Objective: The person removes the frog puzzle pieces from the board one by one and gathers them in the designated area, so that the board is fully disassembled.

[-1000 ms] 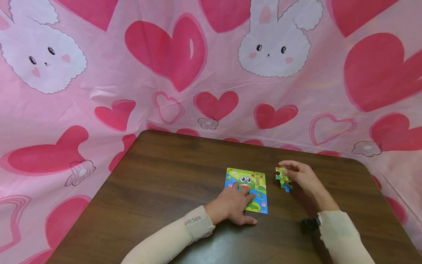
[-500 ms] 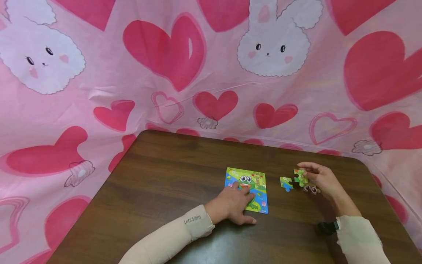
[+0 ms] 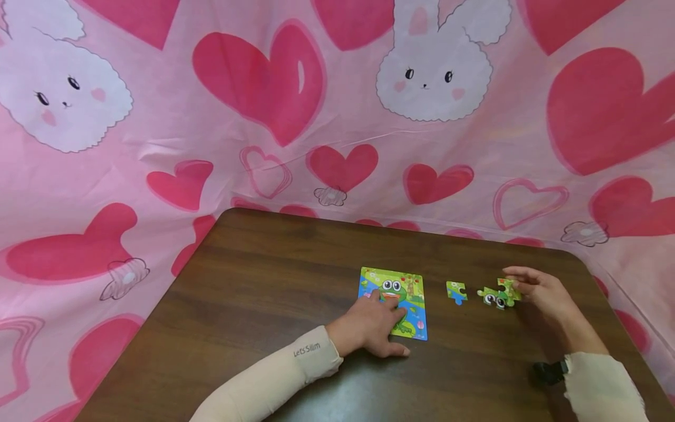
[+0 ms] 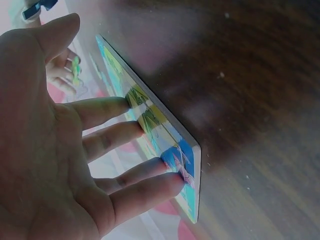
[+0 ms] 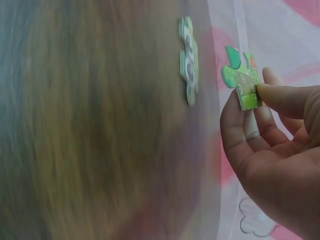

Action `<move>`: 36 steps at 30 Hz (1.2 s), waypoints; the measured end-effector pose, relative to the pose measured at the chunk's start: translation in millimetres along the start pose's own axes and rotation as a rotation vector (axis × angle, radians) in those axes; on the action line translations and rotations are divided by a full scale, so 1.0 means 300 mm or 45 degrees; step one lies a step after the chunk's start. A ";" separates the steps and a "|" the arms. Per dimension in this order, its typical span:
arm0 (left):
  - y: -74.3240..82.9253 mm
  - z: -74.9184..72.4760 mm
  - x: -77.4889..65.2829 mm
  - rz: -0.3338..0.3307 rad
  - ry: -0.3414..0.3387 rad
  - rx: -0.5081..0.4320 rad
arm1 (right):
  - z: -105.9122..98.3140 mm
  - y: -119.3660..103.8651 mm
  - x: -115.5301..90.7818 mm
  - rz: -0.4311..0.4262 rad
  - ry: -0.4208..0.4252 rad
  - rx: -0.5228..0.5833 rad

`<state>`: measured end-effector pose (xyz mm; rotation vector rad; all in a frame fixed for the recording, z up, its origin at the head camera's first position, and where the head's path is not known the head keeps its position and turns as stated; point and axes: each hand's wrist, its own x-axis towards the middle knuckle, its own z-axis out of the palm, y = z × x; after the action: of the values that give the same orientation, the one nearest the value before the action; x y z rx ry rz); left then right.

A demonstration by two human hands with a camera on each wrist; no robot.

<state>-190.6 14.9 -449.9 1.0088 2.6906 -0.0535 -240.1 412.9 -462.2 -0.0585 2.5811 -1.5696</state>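
My left hand (image 3: 371, 325) lies with spread fingers on a square frog picture puzzle (image 3: 377, 278). In the left wrist view its fingertips press on the puzzle's face, and the thumb is off to the side. Over the table's right part, my right hand (image 3: 551, 299) pinches a green jigsaw piece (image 5: 249, 95) between thumb and fingers; the piece has red and brown spots of print. Just left of those fingers is a piece with two big printed eyes (image 3: 490, 300). Between it and the frog puzzle lies a blue and green corner piece (image 3: 456, 292).
The dark wooden table (image 3: 253, 281) has rounded far corners. Behind it and at its sides hangs a pink cloth (image 3: 237, 117) printed with hearts and rabbits. A black band (image 3: 551, 372) is on my right wrist.
My right hand has moved right, away from the frog puzzle. The corner piece, then the eyed piece, have left its fingers and lie on the table. The left hand stays in place.
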 end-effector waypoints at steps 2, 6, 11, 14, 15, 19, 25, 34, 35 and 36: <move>0.000 0.001 0.000 0.003 0.003 -0.005 | -0.016 0.009 -0.004 0.021 0.004 -0.006; 0.001 0.000 -0.001 0.003 0.005 -0.012 | -0.048 0.022 -0.015 0.071 0.022 -0.158; 0.004 0.001 0.001 0.009 0.005 -0.017 | -0.082 0.045 -0.037 0.133 0.007 -0.277; 0.005 0.009 0.003 0.017 0.007 -0.015 | -0.095 0.063 -0.047 0.175 0.005 -0.268; 0.004 0.013 0.004 0.014 0.005 -0.011 | -0.097 0.069 -0.047 0.182 0.002 -0.268; -0.004 0.020 0.003 -0.008 -0.006 0.006 | -0.096 0.085 -0.041 0.189 -0.008 -0.234; -0.006 0.018 -0.001 0.012 0.005 0.004 | -0.105 0.103 -0.044 0.197 -0.003 -0.203; -0.003 0.016 0.003 0.012 0.017 0.004 | -0.109 0.093 -0.052 0.220 0.043 -0.292; -0.004 0.016 0.004 0.011 0.014 0.005 | -0.108 0.091 -0.053 0.222 0.042 -0.303; -0.003 0.016 0.005 0.011 0.013 0.004 | -0.108 0.089 -0.053 0.225 0.047 -0.317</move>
<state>-191.2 14.5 -455.1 1.0244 2.6956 -0.0513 -227.3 455.4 -469.9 0.1734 2.7102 -1.1963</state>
